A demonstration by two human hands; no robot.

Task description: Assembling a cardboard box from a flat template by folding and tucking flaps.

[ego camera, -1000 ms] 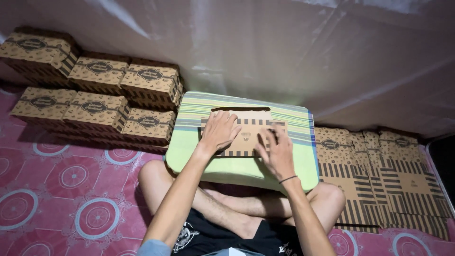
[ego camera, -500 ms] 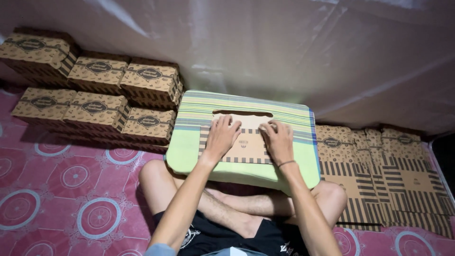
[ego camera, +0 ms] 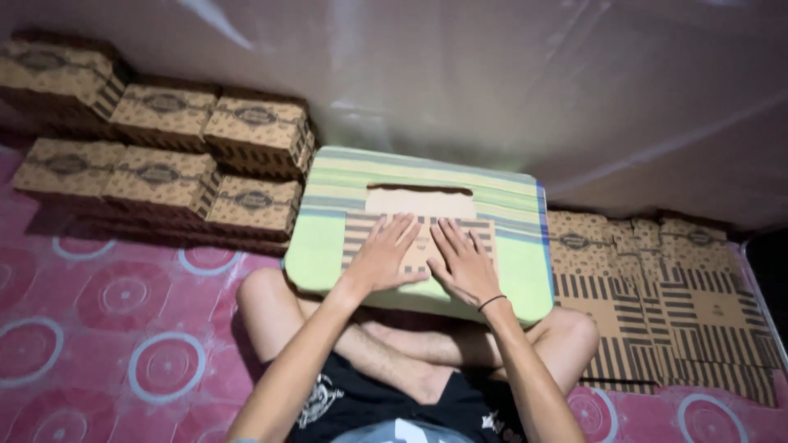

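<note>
- The carton (ego camera: 420, 226), a flat brown cardboard blank with dark stripes, is partly covered by both hands; only its plain upper flap and striped edges show.
- It lies on the cushion (ego camera: 328, 238), a green and striped pad resting on the person's crossed legs, near the middle and toward the far edge.
- The left hand (ego camera: 384, 256) lies flat on the carton, fingers spread wide and pointing away, gripping nothing.
- The right hand (ego camera: 462, 261) lies flat just beside it, fingers also spread, a dark band at the wrist; the two hands nearly touch.
- The print under the hands cannot be made out.
- Folded boxes (ego camera: 205, 156), brown with dark patterns, are stacked on the floor at the left, against the wall; the farthest are cut off by the picture's edge.
- Flat cartons (ego camera: 665, 303) lie piled at the right, the cushion's corner hiding their near edge.
- The pink mat (ego camera: 123, 328) with ring patterns covers the floor.
</note>
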